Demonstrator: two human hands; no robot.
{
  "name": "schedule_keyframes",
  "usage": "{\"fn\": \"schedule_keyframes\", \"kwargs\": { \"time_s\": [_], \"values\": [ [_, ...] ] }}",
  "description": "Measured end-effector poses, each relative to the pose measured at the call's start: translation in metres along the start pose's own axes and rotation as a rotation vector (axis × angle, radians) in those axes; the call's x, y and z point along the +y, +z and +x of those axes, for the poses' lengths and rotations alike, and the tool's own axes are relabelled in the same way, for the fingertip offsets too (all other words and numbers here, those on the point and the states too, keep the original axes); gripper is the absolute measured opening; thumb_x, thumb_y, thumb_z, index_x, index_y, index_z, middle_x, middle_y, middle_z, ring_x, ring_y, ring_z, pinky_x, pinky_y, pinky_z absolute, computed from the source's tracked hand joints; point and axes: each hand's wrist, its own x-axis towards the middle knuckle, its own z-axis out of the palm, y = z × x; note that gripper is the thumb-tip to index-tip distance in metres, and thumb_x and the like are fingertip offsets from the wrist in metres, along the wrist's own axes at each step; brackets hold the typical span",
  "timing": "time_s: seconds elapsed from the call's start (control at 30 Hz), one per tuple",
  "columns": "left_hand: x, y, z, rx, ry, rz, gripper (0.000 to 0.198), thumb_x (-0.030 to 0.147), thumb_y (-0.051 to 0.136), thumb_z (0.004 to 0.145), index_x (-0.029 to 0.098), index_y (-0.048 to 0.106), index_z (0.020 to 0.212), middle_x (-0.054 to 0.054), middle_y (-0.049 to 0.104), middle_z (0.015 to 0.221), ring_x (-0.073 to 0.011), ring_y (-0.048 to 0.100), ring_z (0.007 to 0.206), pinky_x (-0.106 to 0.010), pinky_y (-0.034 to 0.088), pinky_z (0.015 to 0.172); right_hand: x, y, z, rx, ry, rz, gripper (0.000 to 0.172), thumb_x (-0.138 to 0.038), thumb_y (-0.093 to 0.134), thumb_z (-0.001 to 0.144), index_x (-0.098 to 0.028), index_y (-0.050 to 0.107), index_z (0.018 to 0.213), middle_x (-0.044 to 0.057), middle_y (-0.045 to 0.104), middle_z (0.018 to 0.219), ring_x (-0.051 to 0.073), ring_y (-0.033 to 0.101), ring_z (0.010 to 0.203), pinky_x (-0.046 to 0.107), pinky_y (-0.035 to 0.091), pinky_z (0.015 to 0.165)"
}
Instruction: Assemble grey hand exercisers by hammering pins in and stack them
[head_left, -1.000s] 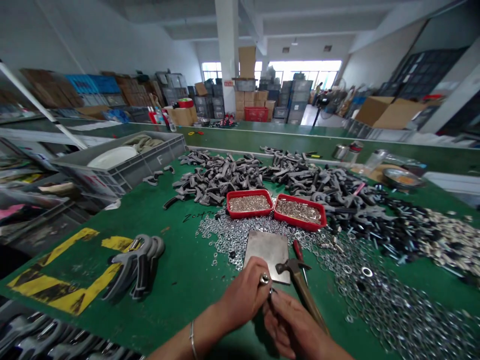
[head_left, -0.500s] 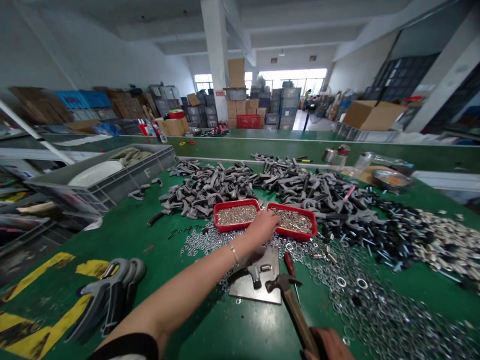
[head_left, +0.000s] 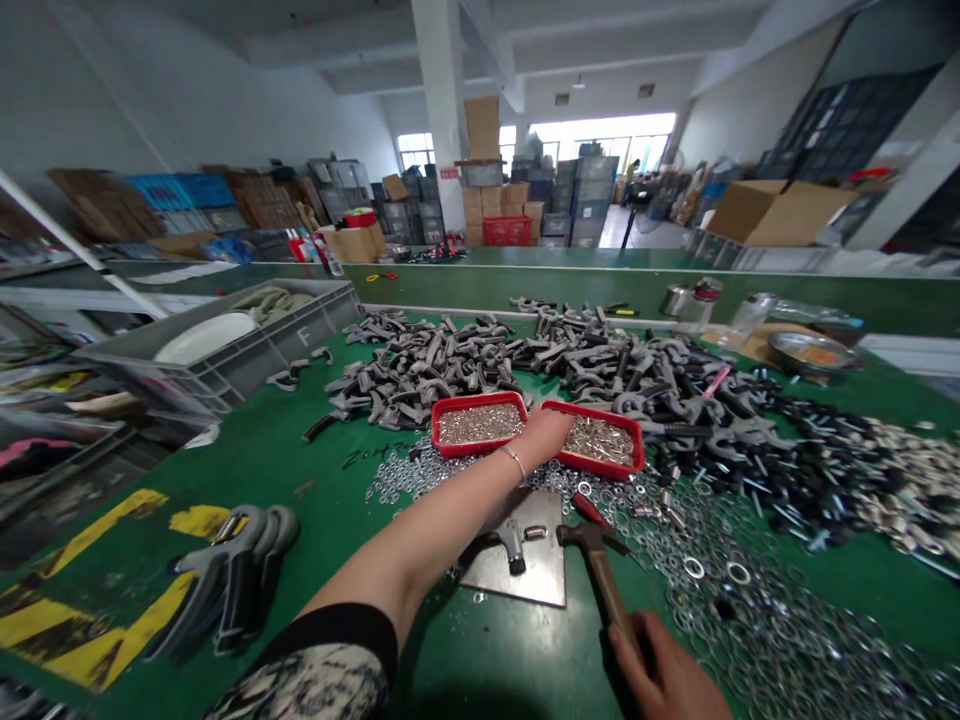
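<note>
While your right hand (head_left: 664,670) grips the hammer (head_left: 602,570), your left hand (head_left: 546,435) sits at the red tray (head_left: 600,468) of fasteners (head_left: 600,440), its hold unclear; pick some out next

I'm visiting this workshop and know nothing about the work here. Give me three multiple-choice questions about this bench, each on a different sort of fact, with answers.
1. Where is the left hand?
A) Inside the grey crate
B) Over a red tray
C) On the gloves

2. How many red trays lie on the bench?
A) One
B) Five
C) Two

3. What is the right hand holding?
A) A hammer
B) Nothing
C) A glove

Answers:
1. B: it reaches over the tray's near corner.
2. C: two sit side by side, full of small metal parts.
3. A: its fingers wrap the hammer's handle.
</note>
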Motion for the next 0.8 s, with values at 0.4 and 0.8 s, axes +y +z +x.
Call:
{"fn": "schedule_keyframes", "kwargs": {
  "time_s": [0.4,0.8],
  "values": [
    [-0.031,-0.016,-0.212,0.215,-0.166,-0.641,0.02,0.022,0.052,0.092,0.019,0.072,0.097,-0.005,0.069,0.096,-0.0191,0.064,0.092,-0.032,0.05,0.086,-0.004,0.003,-0.013,0.021,0.069,-0.094,0.04,-0.058,0.034,0.094,-0.026,0.056,0.097,0.008,0.075,0.089,0.028,0.073,0.083,0.035,0.049,0.072],
    [-0.023,-0.005,-0.214,0.229,-0.335,-0.835,0.019,0.034,0.063,0.085,0.017,0.063,0.076,-0.001,0.062,0.078,-0.0175,0.058,0.077,-0.027,0.043,0.073,-0.009,-0.002,-0.004,-0.041,0.076,-0.151,0.04,-0.061,0.031,0.091,-0.027,0.051,0.085,0.005,0.072,0.076,0.027,0.072,0.074,0.033,0.048,0.068]
  ]
}}
